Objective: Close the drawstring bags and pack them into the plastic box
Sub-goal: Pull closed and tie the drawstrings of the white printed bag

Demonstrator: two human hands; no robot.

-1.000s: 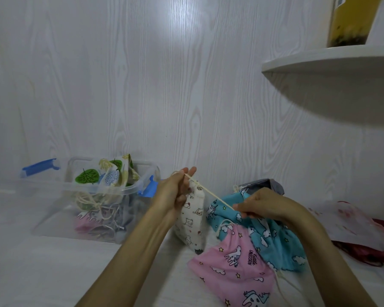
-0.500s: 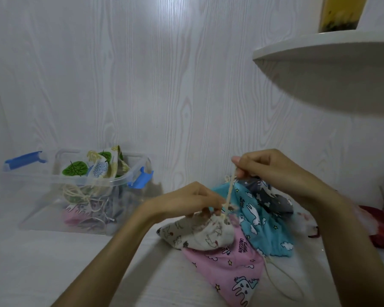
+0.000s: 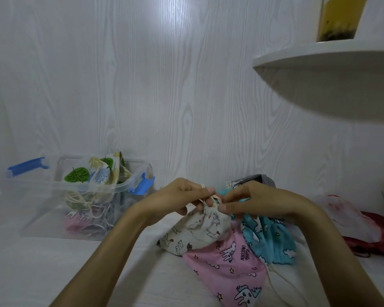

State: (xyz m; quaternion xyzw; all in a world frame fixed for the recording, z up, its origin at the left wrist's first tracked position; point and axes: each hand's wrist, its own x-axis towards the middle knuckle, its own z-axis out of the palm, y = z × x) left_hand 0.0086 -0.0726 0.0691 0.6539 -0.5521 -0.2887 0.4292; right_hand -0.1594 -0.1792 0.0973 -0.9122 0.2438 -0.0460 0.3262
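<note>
Your cream bag (image 3: pixel 195 231) lies on the white counter (image 3: pixel 42 267), its gathered neck up, resting on the pink bag (image 3: pixel 228 267) beside the blue bag (image 3: pixel 268 238). The plastic box (image 3: pixel 80 196) stands left against the wood-grain wall (image 3: pixel 164 85). Your left hand (image 3: pixel 177 198) and right hand (image 3: pixel 251 200) both pinch the cord (image 3: pixel 214 199) at the neck with curled fingers.

A home corner: white wood-grain wall panelling (image 3: pixel 142 85), rounded wall shelf (image 3: pixel 319 63), pale bedsheet-like surface (image 3: pixel 42 273).
</note>
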